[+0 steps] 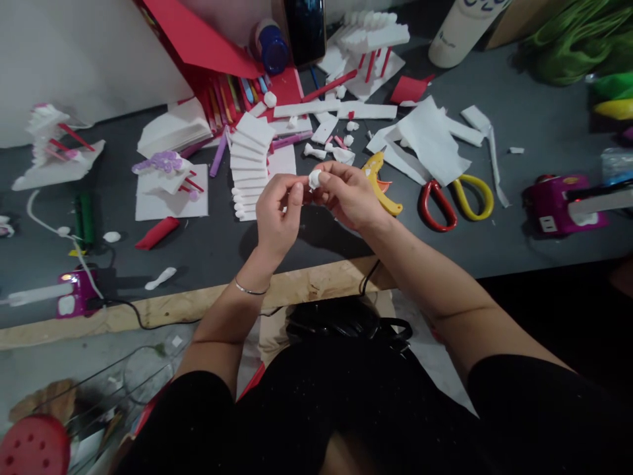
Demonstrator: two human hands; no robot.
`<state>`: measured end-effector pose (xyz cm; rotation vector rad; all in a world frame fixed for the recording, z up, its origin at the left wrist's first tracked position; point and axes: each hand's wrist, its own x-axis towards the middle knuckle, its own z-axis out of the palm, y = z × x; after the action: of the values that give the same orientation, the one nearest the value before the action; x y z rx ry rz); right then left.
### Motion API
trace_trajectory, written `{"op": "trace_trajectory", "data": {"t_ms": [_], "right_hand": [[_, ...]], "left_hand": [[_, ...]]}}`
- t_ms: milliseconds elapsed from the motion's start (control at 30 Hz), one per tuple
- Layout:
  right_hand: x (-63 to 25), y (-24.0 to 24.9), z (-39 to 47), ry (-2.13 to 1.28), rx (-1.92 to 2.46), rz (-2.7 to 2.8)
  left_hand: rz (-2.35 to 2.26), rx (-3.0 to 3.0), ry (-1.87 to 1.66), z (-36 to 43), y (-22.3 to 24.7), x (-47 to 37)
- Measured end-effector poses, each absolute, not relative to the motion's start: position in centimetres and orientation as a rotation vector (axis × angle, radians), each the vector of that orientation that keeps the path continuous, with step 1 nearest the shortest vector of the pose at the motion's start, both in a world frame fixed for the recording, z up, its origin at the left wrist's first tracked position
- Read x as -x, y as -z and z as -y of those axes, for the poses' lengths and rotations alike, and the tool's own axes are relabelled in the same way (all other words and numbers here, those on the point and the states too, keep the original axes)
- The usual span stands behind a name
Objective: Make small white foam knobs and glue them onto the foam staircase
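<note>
Between my two hands is a small white crumpled piece [314, 179], which looks like paper or tissue. My right hand [353, 198] pinches it between thumb and fingers. My left hand [277, 211] is closed, its fingertips meeting the same piece from the other side. Just left of my hands lies a fan of white stair-like strips [247, 158] with rounded ends. A yellow glue gun [382, 185] with an orange trigger lies right beside my right hand. Behind my fingers are small white scraps [341, 153] and short pink bits.
Scissors [457, 204] with red and yellow handles lie to the right, partly under white sheets [430, 138]. White models on red sticks [373, 39] stand at the back and left. Purple power sockets [564, 204] sit at both sides. A blue-capped bottle [271, 49] and a phone [305, 30] are behind.
</note>
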<state>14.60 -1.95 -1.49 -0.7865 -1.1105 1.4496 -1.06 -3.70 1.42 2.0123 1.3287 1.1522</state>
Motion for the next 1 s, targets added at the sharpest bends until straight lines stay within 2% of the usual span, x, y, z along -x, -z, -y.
{"op": "trace_trajectory", "data": {"t_ms": [167, 367, 633, 1000], "right_hand": [[-15.1, 0.9, 2.1, -1.672, 0.682, 1.084], [-15.6, 0.0, 2.4, -1.807, 0.569, 1.011], [-15.2, -0.1, 2.6, -1.698, 0.526, 1.009], [-14.6, 0.8, 2.5, -1.366, 0.574, 1.117]], "left_hand": [[-1.229, -1.915, -0.969, 2.5, -0.5, 1.8], [-0.88, -1.654, -1.166, 1.7, 0.4, 2.0], [-0.767, -1.678, -1.246, 1.7, -0.2, 2.2], [-0.734, -1.719, -1.295, 1.8, -0.8, 2.7]]}}
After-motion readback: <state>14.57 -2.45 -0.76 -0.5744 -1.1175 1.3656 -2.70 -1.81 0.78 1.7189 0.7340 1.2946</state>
